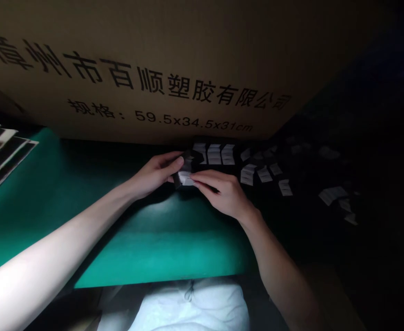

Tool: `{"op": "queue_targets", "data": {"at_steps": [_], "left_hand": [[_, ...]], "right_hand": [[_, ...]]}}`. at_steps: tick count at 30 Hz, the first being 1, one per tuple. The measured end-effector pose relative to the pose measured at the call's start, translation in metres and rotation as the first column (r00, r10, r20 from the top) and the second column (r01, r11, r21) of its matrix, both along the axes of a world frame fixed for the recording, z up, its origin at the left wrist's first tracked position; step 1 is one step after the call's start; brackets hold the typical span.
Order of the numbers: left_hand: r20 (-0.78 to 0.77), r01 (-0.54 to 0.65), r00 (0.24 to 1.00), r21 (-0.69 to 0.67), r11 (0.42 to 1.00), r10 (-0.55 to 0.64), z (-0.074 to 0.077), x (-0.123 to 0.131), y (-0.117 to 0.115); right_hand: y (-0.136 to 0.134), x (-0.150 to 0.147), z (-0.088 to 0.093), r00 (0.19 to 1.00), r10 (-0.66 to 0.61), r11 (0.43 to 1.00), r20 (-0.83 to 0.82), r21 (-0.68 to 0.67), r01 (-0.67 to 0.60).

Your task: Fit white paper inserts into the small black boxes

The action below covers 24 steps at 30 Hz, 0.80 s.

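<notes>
A small dark box (178, 179) is gripped by my left hand (155, 174), thumb on its upper side. My right hand (222, 187) pinches the edge of a folded white card piece (185, 177) that sits at the box's opening. How deep it sits inside I cannot tell. Just behind my hands, more folded white pieces (214, 154) stand in a row on the table. Dim light hides the finer details of the box.
A large printed cardboard carton (174, 59) rises behind the work area. Several white folded pieces (264, 174) lie scattered to the right in shadow. Dark flat sheets with pale edges (5, 154) are stacked at the left of the green table (174, 253).
</notes>
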<state>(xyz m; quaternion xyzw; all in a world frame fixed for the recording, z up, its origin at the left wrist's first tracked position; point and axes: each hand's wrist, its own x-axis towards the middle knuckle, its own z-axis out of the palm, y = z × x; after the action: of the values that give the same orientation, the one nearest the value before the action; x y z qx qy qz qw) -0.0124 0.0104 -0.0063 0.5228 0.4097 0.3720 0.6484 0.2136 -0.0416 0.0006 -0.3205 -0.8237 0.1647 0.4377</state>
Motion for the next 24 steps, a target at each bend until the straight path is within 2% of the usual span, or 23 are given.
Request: {"op": "queue_targets", "data": {"at_steps": [3,9,14,21,24], "left_hand": [[0.007,0.003,1.000,-0.016,1.000,-0.003,0.002,0.001,-0.001],[-0.036,-0.035,0.999,0.028,0.999,0.036,-0.001,0.000,0.000],[-0.032,0.005,0.999,0.065,0.998,-0.003,-0.001,-0.001,0.001],[-0.070,-0.001,0.998,0.072,0.997,0.006,0.001,-0.002,0.000],[-0.059,-0.002,0.998,0.064,0.998,0.006,-0.001,-0.001,-0.001]], "right_hand": [[-0.001,0.001,0.001,1.000,-0.001,1.000,0.013,0.007,0.001],[-0.003,-0.006,0.000,0.993,-0.068,0.988,0.094,0.143,0.054],[-0.004,-0.008,-0.003,0.995,-0.069,0.982,0.067,0.182,0.056],[-0.005,-0.012,-0.003,0.995,-0.077,0.996,-0.055,0.048,0.080],[-0.004,-0.012,-0.002,0.996,-0.074,0.997,-0.052,0.017,0.075]]}}
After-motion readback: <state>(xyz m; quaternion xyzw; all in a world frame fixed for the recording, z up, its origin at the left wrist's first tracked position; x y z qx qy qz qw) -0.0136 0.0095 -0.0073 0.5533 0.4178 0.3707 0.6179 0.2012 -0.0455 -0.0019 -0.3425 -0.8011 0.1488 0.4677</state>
